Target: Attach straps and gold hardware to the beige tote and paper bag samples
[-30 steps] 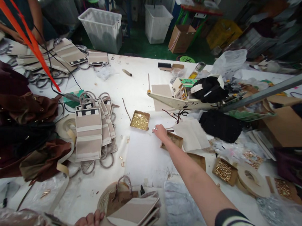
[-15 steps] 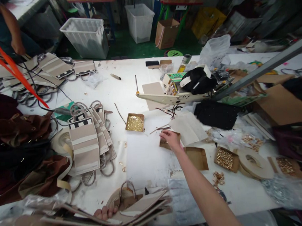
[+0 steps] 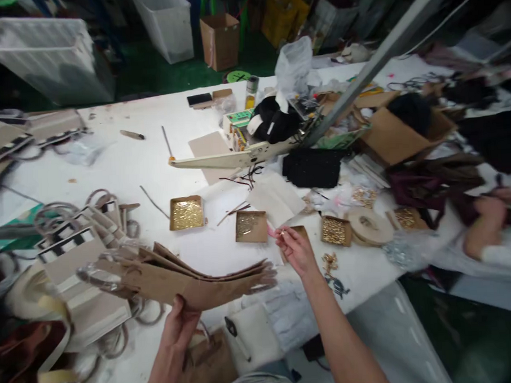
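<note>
My left hand (image 3: 182, 324) grips a sheaf of flat tan bag panels (image 3: 187, 285) at its lower edge, thumb on the near face. The sheaf is lifted and tilted over the white table. My right hand (image 3: 298, 249) is closed in a pinch above the table. Something small and shiny shows at its fingertips, too small to name. Left of that hand is a cardboard box of small metal pieces (image 3: 248, 225). Another cardboard box, with gold pieces (image 3: 186, 214), stands farther left. Below my left hand lies a brown bag (image 3: 207, 363) with a handle.
Handled bag panels (image 3: 83, 278) pile up at the left. A machine arm (image 3: 220, 159) reaches across the back. To the right are a box of gold fittings (image 3: 333, 230) and a tape roll (image 3: 370, 227). Another person's arm (image 3: 487, 221) shows at the far right.
My right hand has come out of the small box and moved right of it, fingers pinched. My left hand has raised the panels from the near edge. The view has swung right.
</note>
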`<act>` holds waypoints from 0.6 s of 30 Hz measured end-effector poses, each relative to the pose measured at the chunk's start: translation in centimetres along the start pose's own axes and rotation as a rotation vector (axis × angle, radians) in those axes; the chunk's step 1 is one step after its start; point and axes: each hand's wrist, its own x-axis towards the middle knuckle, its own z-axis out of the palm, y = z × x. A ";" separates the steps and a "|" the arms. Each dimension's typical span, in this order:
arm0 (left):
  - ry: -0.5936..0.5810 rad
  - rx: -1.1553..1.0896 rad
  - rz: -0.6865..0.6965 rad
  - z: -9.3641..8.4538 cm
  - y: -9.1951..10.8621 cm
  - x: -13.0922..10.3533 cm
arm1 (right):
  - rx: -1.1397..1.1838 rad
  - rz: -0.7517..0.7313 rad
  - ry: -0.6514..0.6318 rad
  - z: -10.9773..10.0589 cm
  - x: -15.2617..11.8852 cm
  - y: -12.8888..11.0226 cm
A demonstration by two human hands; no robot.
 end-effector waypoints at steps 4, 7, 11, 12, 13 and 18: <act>0.025 -0.025 0.029 1.0 -0.7 4.0 | -0.041 -0.039 -0.027 0.3 -1.2 -2.1; -0.011 -0.007 0.029 1.5 -0.9 5.1 | -0.070 -0.063 0.008 0.6 -1.8 -3.1; 0.020 0.023 0.049 3.4 -1.3 5.3 | -0.090 -0.068 0.039 1.0 -2.7 -3.7; 0.038 0.024 0.055 4.2 -1.4 5.4 | -0.088 -0.071 0.041 1.2 -2.9 -3.8; 0.059 0.022 0.062 5.1 -1.6 5.4 | -0.086 -0.077 0.042 1.3 -3.2 -3.9; 0.111 0.002 0.100 10.6 -2.2 6.9 | -0.096 -0.109 0.030 2.0 -4.4 -4.2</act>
